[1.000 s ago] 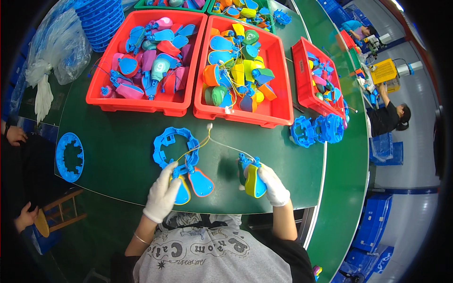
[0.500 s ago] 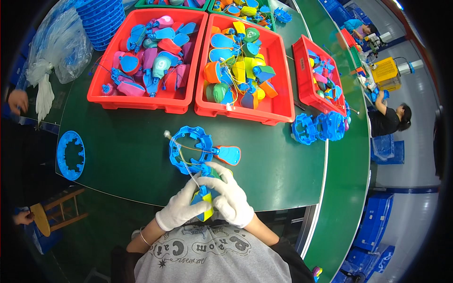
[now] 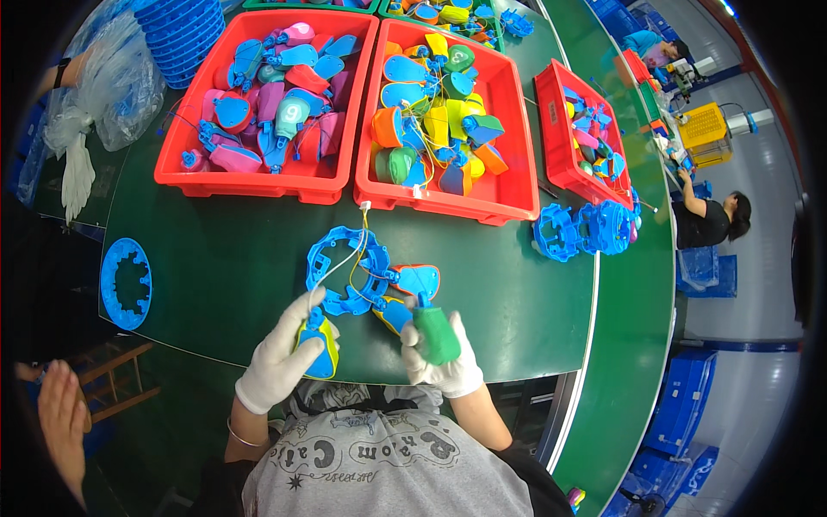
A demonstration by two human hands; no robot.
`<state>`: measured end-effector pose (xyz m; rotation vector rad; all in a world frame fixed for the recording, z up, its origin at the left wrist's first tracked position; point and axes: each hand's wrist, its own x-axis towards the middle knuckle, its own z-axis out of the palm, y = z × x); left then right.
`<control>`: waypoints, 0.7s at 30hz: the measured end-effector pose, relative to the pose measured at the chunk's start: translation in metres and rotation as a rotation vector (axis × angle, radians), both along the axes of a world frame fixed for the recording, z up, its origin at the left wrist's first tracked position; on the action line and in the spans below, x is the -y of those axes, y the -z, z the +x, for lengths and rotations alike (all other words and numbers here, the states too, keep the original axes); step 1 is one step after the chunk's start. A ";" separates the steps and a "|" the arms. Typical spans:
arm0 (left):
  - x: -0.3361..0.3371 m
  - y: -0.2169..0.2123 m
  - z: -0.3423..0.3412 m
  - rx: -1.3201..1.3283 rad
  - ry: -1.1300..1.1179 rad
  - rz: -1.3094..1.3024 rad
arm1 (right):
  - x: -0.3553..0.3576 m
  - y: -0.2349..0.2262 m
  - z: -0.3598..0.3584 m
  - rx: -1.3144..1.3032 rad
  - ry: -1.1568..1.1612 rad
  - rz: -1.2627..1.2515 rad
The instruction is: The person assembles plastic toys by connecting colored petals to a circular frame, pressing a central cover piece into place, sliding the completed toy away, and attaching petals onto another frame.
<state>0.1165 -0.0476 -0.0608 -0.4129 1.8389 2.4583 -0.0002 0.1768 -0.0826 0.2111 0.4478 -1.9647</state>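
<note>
My white-gloved left hand [image 3: 280, 353] grips a yellow-and-blue paddle-shaped plastic piece [image 3: 320, 351] with a thin wire, just in front of the blue toothed ring [image 3: 315, 267]. In my gloved right hand [image 3: 444, 366] is a green paddle-shaped piece [image 3: 438, 334], its blue stem pointing up; the fingers are partly hidden behind it. An orange-edged blue paddle [image 3: 418, 279] lies with its stem against the ring's right side. Below it, a yellow-edged blue paddle [image 3: 394, 315] also meets the ring. Pale wires [image 3: 355, 250] cross the ring, and a white connector [image 3: 365, 206] lies by the red bin.
Two red bins [image 3: 258, 183] [image 3: 448, 205] of coloured paddles stand ahead; a smaller red bin [image 3: 564, 155] is further right. Blue rings [image 3: 594, 231] sit beside it. A flat blue ring [image 3: 110, 284] lies left. A co-worker's hand [image 3: 62, 422] shows at lower left.
My hands have moved apart, each with its own piece. A yellow-edged paddle now shows beside the ring. The connector has shifted up towards the red bin. The co-worker's hands have moved.
</note>
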 end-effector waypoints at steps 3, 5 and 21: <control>0.002 -0.005 -0.003 0.065 0.086 -0.386 | 0.005 -0.012 0.006 -0.497 -0.235 0.306; 0.000 -0.003 -0.004 0.081 0.035 -0.348 | 0.013 -0.004 0.022 -0.644 -0.236 0.386; -0.004 0.013 -0.011 0.069 -0.001 -0.362 | 0.034 0.005 0.027 -1.174 -0.157 0.729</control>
